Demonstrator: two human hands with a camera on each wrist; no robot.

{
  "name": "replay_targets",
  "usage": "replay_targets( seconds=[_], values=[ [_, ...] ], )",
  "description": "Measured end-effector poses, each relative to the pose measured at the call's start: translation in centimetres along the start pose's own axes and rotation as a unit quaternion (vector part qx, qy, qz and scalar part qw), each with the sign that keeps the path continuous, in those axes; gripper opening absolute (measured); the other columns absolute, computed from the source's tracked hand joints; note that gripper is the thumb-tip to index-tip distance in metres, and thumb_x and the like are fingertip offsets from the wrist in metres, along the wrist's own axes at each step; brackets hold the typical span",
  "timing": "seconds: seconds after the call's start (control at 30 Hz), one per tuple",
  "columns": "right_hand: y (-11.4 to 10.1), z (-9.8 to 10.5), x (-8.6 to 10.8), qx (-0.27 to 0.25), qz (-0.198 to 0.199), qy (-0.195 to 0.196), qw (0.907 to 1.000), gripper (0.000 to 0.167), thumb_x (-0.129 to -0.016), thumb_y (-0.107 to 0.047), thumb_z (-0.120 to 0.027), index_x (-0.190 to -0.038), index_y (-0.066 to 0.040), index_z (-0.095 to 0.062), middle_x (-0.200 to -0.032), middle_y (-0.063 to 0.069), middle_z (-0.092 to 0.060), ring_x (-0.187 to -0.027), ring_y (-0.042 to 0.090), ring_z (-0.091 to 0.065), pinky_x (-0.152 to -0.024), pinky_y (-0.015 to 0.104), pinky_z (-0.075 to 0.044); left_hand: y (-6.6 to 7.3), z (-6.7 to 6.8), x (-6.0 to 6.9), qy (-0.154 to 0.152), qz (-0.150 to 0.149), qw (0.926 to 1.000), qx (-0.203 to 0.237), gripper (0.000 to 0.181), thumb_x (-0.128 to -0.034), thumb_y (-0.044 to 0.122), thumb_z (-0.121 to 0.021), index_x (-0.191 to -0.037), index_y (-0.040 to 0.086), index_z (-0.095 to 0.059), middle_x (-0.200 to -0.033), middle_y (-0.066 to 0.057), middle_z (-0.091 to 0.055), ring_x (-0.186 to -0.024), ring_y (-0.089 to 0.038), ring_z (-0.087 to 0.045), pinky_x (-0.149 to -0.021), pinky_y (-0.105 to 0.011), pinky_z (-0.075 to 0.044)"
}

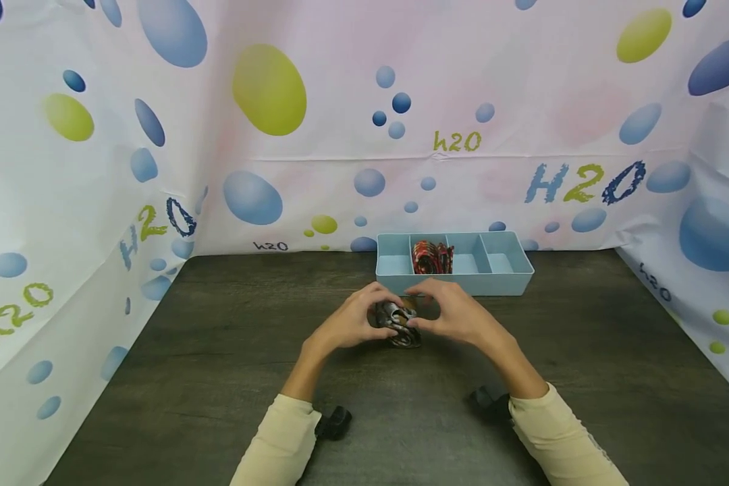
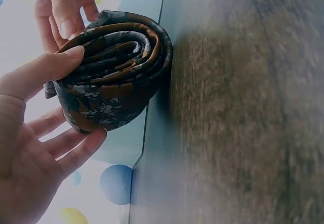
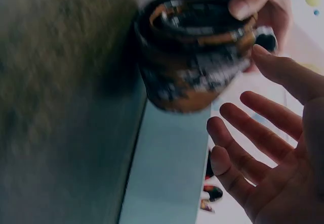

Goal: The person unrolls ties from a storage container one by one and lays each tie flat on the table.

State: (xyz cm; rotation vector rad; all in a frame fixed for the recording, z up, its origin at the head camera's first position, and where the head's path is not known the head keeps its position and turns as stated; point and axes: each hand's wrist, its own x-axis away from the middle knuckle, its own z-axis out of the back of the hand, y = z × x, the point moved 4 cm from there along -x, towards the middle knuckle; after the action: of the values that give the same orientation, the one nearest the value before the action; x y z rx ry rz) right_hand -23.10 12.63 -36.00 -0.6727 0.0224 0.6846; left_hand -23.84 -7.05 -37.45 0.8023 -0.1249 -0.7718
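Note:
A rolled-up cloth [image 1: 404, 335] in a dark camouflage-like pattern of black, grey and brown is held low over the table, in front of the box. My left hand [image 1: 360, 318] grips its left side. In the left wrist view the thumb presses the coiled edge of the cloth [image 2: 111, 77], with fingertips below. My right hand [image 1: 455, 312] is around the other side. In the right wrist view, that hand [image 3: 273, 148] has its fingers spread apart from the roll, and its thumb tip is at the cloth's loose end; whether it presses there is unclear.
Just behind the hands stands a light blue box [image 1: 492, 285] split into several compartments. Red patterned rolled cloth [image 1: 430, 258] sits in its second compartment from the left. Beneath lies a dark wooden table [image 1: 231, 378], with a printed curtain [image 1: 340, 142] behind and at both sides.

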Motion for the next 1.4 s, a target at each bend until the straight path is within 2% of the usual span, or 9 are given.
replay_targets(
  seconds=[0.23,0.5,0.7,0.8,0.97,1.07,1.23,1.4],
  values=[
    [-0.5,-1.1,-0.4,-0.013,0.018,-0.002,0.9998,0.037,-0.09,-0.021,-0.083,-0.12,-0.003,-0.072,-0.111,0.006,-0.07,-0.082,0.021,-0.061,-0.071,0.035,-0.053,0.2,-0.2,0.0,0.002,-0.013,0.9999,0.007,0.041,-0.0892,0.008,-0.083,-0.127,0.004,-0.068,-0.124,-0.012,-0.059,-0.113,-0.027,-0.06,-0.096,-0.041,-0.054],
    [-0.2,-1.4,-0.4,-0.033,0.02,-0.003,0.9993,0.034,-0.091,-0.02,-0.082,-0.119,-0.004,-0.072,-0.111,0.007,-0.069,-0.078,0.023,-0.06,-0.067,0.03,-0.05,0.2,-0.3,-0.1,-0.001,-0.019,0.9997,0.015,0.042,-0.0882,0.005,-0.083,-0.127,0.004,-0.067,-0.125,-0.012,-0.059,-0.115,-0.028,-0.059,-0.098,-0.042,-0.053],
    [0.0,-1.5,-0.3,-0.021,0.023,0.009,0.9995,0.036,-0.09,-0.018,-0.083,-0.119,0.0,-0.071,-0.11,0.011,-0.07,-0.075,0.022,-0.06,-0.063,0.029,-0.049,0.0,-0.4,-0.2,0.004,-0.014,0.9998,0.015,0.056,-0.0873,0.006,-0.084,-0.136,0.003,-0.057,-0.133,-0.014,-0.058,-0.12,-0.029,-0.059,-0.1,-0.043,-0.053],
    [0.1,-1.5,-0.2,-0.021,0.017,0.012,0.9996,0.037,-0.089,-0.018,-0.084,-0.119,0.001,-0.071,-0.108,0.011,-0.07,-0.074,0.022,-0.06,-0.062,0.029,-0.048,0.0,-0.4,-0.3,0.007,-0.011,0.9996,0.023,0.062,-0.0866,0.006,-0.085,-0.139,0.003,-0.052,-0.136,-0.014,-0.058,-0.121,-0.028,-0.06,-0.101,-0.043,-0.052],
    [0.1,-1.3,-0.1,-0.026,-0.004,0.012,0.9996,0.037,-0.088,-0.019,-0.085,-0.116,0.0,-0.07,-0.095,0.006,-0.068,-0.072,0.018,-0.059,-0.06,0.028,-0.048,0.0,-0.4,-0.2,0.008,-0.013,0.9996,0.024,0.062,-0.0864,0.006,-0.085,-0.139,0.003,-0.052,-0.136,-0.015,-0.058,-0.119,-0.028,-0.06,-0.1,-0.041,-0.053],
    [0.3,-1.1,0.0,-0.043,-0.014,0.007,0.9989,0.034,-0.088,-0.013,-0.085,-0.115,0.001,-0.068,-0.092,0.007,-0.067,-0.072,0.015,-0.063,-0.061,0.027,-0.052,0.0,-0.5,-0.2,0.01,-0.011,0.9997,0.017,0.062,-0.0864,0.006,-0.085,-0.139,0.002,-0.053,-0.137,-0.015,-0.058,-0.121,-0.029,-0.06,-0.101,-0.043,-0.052],
    [0.8,-0.4,0.3,-0.082,-0.026,-0.002,0.9963,0.028,-0.089,-0.002,-0.08,-0.113,0.002,-0.066,-0.102,0.017,-0.069,-0.079,0.02,-0.072,-0.066,0.028,-0.059,-0.2,-0.4,-0.1,0.01,0.001,0.9999,0.008,0.062,-0.0856,0.007,-0.086,-0.138,0.001,-0.054,-0.138,-0.015,-0.058,-0.126,-0.03,-0.058,-0.105,-0.047,-0.049],
    [1.2,0.2,0.5,-0.083,-0.034,-0.006,0.9959,0.028,-0.089,0.0,-0.078,-0.115,0.002,-0.066,-0.111,0.021,-0.069,-0.082,0.024,-0.073,-0.069,0.032,-0.061,-0.2,-0.2,0.0,0.006,0.002,1.0,0.0,0.061,-0.0857,0.008,-0.086,-0.137,0.001,-0.055,-0.138,-0.015,-0.059,-0.127,-0.03,-0.057,-0.105,-0.047,-0.049]
  ],
)
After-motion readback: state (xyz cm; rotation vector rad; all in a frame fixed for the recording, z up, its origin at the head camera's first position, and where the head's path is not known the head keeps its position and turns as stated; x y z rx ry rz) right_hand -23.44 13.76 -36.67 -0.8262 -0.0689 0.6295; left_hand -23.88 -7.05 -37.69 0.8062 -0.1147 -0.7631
